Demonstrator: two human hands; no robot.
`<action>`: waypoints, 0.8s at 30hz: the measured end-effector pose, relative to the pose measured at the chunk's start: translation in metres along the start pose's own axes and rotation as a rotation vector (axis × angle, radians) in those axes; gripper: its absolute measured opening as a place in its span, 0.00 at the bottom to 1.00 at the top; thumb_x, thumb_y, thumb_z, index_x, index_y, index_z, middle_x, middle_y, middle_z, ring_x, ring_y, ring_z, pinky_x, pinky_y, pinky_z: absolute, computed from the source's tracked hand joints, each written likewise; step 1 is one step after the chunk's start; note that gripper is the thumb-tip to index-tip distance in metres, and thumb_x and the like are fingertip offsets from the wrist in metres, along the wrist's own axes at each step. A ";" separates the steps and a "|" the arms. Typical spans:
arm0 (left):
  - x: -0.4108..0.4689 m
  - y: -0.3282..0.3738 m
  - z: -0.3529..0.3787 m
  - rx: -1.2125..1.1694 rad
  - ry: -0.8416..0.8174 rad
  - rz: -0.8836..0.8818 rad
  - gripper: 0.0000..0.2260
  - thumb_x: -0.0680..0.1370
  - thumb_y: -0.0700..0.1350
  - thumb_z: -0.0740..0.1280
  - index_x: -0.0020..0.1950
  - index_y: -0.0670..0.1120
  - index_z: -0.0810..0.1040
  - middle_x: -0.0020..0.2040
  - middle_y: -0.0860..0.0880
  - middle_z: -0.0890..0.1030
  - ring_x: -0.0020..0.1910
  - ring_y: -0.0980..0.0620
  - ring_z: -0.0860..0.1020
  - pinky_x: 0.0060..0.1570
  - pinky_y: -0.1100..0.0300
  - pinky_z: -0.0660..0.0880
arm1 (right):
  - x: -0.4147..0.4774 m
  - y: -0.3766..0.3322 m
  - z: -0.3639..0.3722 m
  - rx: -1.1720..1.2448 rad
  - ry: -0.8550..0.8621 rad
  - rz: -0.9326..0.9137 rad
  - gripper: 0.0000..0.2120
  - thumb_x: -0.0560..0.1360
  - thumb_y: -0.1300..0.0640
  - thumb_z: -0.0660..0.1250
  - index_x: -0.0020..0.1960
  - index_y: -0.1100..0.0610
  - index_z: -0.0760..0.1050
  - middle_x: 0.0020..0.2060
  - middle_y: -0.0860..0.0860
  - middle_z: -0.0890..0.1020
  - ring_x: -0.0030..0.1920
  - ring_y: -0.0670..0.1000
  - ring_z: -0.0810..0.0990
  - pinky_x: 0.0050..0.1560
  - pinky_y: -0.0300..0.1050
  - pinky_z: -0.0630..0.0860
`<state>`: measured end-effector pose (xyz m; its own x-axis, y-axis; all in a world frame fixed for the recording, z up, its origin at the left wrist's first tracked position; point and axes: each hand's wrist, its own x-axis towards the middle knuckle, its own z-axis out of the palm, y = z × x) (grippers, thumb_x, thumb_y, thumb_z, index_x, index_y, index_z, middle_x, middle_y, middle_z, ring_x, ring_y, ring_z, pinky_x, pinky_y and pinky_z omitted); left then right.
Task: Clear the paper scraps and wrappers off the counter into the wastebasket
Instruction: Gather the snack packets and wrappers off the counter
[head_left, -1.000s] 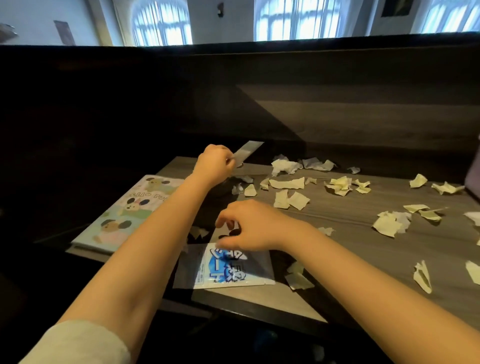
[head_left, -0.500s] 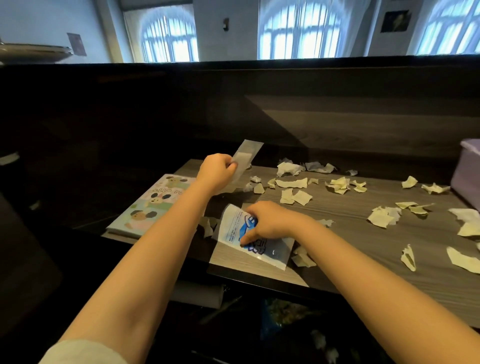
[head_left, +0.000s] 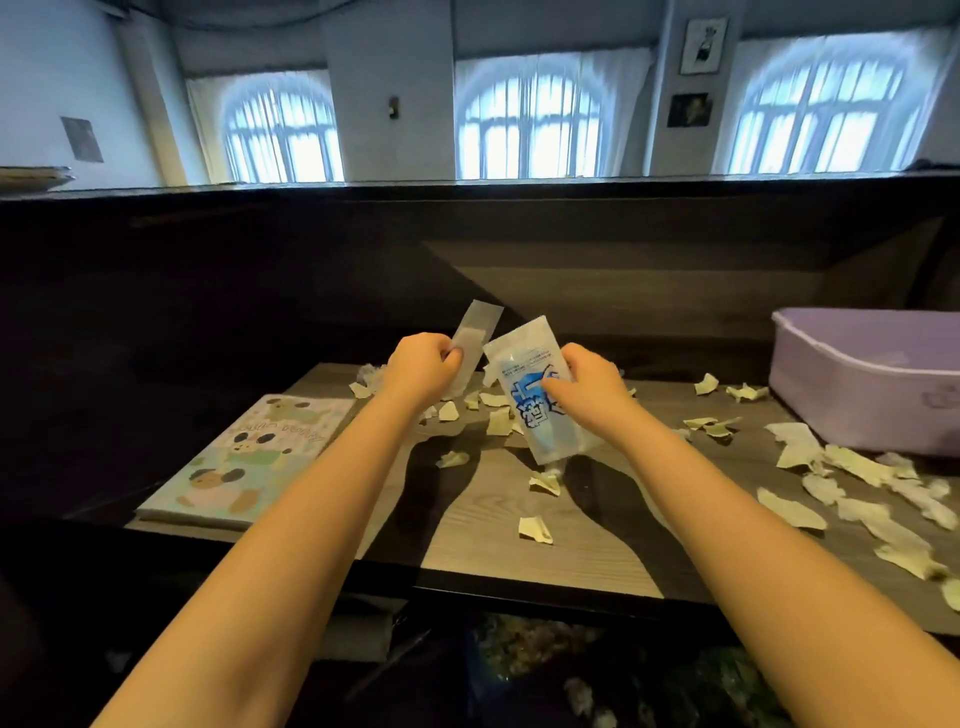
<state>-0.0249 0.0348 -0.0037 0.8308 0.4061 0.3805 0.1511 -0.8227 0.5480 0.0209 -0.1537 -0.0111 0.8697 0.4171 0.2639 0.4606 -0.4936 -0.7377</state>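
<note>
My left hand (head_left: 422, 366) grips a narrow clear wrapper strip (head_left: 475, 338) that stands up above the counter. My right hand (head_left: 587, 391) holds a white and blue plastic wrapper (head_left: 530, 395) lifted off the wooden counter (head_left: 519, 551), tilted and almost upright, close beside the strip. Several pale yellow paper scraps (head_left: 535, 530) lie scattered over the counter, thickest at the right (head_left: 852, 483). A lilac plastic bin (head_left: 862, 384) stands at the counter's right end. Below the front edge, something dark with scraps in it (head_left: 545, 649) shows dimly.
A picture book with cartoon animals (head_left: 249, 462) lies at the counter's left end. A dark raised partition (head_left: 467, 260) runs along the back. The counter's front edge (head_left: 519, 590) is near my forearms.
My right hand has lifted the blue and white wrapper off the counter and raised it next to the strip. My left hand has kept the strip and shifted slightly. The view has tilted up.
</note>
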 end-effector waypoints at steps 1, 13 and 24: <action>0.000 0.009 0.003 -0.002 -0.005 0.012 0.12 0.80 0.47 0.60 0.47 0.42 0.80 0.43 0.44 0.80 0.44 0.47 0.79 0.47 0.51 0.76 | 0.000 0.002 -0.009 0.018 0.034 0.008 0.05 0.78 0.58 0.64 0.52 0.54 0.69 0.60 0.55 0.78 0.57 0.53 0.79 0.42 0.41 0.77; 0.013 0.136 0.055 -0.047 -0.012 0.222 0.10 0.80 0.46 0.60 0.46 0.42 0.77 0.47 0.45 0.79 0.46 0.49 0.78 0.45 0.54 0.75 | -0.004 0.055 -0.155 -0.130 0.444 -0.035 0.06 0.79 0.57 0.61 0.53 0.58 0.73 0.57 0.56 0.81 0.56 0.55 0.79 0.40 0.41 0.70; 0.048 0.273 0.127 0.023 -0.089 0.428 0.11 0.80 0.44 0.60 0.60 0.43 0.76 0.59 0.43 0.75 0.57 0.45 0.74 0.57 0.49 0.75 | 0.002 0.135 -0.286 -0.228 0.652 0.123 0.12 0.80 0.57 0.59 0.59 0.57 0.77 0.54 0.57 0.82 0.53 0.57 0.80 0.43 0.43 0.70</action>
<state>0.1242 -0.2205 0.0700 0.8637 -0.0086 0.5039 -0.2060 -0.9186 0.3373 0.1361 -0.4378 0.0673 0.8141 -0.1593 0.5584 0.3159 -0.6854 -0.6561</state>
